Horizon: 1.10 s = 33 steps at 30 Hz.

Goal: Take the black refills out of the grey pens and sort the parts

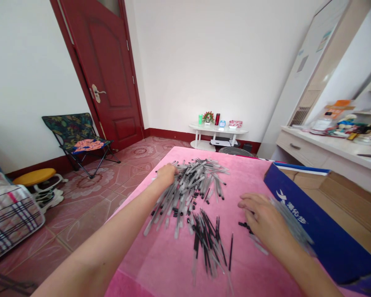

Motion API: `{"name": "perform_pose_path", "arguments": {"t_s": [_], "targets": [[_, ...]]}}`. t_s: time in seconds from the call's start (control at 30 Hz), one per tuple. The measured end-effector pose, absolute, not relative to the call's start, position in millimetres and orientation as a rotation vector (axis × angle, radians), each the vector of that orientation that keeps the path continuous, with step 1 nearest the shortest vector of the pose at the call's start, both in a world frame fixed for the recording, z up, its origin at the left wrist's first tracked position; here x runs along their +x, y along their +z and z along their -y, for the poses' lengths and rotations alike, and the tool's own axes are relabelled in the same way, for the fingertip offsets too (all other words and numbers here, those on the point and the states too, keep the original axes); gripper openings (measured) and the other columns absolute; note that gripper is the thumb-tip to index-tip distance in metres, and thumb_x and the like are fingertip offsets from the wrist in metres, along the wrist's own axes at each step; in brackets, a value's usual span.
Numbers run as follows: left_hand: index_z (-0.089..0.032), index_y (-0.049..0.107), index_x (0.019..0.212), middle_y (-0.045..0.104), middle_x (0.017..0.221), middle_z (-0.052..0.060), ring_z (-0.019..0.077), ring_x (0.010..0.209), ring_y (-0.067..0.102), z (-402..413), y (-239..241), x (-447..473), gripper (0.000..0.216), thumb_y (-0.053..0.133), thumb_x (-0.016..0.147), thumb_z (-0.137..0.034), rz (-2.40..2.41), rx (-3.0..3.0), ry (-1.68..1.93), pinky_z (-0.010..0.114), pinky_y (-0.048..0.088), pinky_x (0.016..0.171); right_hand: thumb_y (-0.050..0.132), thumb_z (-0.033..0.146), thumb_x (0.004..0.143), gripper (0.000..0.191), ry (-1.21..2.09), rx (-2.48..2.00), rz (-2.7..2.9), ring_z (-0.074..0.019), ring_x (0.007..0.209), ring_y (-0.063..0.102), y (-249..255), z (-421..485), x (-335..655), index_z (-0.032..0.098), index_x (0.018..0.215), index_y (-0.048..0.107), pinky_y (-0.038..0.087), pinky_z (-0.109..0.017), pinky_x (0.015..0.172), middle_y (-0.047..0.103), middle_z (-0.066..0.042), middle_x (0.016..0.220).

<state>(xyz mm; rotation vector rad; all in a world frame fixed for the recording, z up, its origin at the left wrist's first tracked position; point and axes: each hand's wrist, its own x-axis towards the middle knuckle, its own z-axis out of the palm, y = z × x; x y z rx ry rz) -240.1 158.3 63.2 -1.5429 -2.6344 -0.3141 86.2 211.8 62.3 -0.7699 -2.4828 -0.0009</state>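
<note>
Dozens of pen tubes, heaped towards the tabletop's far left corner. Look light, stiff, smooth; likely to roll. Best held mid-length. Dark refills fanned towards the near edge: thin, probably bendy; pinch by the thicker part. Black caps tiny, fingertip work. Left hand at heap's left side, fingers curled; grip can't be told. Right hand palm down, fingers bent, by the caps; hold unclear. Blue box along right edge.
</note>
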Motion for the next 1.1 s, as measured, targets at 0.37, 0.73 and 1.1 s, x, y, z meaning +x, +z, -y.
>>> {"name": "perform_pose_path", "arguments": {"t_s": [0.37,0.73,1.1], "targets": [[-0.021,0.068,0.076,0.066,0.085,0.006,0.0191,0.085,0.058,-158.1,67.0,-229.8,0.012,0.059,0.069,-0.02,2.605,-1.502,-0.521,0.026,0.042,0.075,0.044,0.008,0.075,0.023,0.496,-0.417,2.611,-0.0191,0.09,0.051,63.3,-144.3,62.3,0.02,0.074,0.064,0.035,-0.04,0.089,0.06,-0.006,0.089],[-0.015,0.06,0.075,0.054,0.059,-0.003,0.0061,0.049,0.044,-71.0,90.9,-117.2,0.023,0.068,0.064,-0.033,2.276,-1.845,-2.608,0.018,0.033,0.047,0.046,0.036,0.08,0.037,1.441,-0.847,2.076,-0.0174,0.085,0.055,64.0,-96.1,85.1,0.018,0.113,0.049,0.043,-0.028,0.075,0.058,-0.007,0.095],[-0.012,0.061,0.08,0.053,0.062,-0.001,0.0047,0.05,0.045,-32.9,22.7,-63.0,0.04,0.078,0.05,-0.032,2.714,-1.181,-3.285,0.017,0.03,0.045,0.053,0.039,0.07,0.026,1.928,-0.806,2.039,-0.0075,0.045,0.042,34.3,-72.9,79.9,0.016,0.062,0.044,0.03,-0.018,0.045,0.045,0.004,0.049]]}}
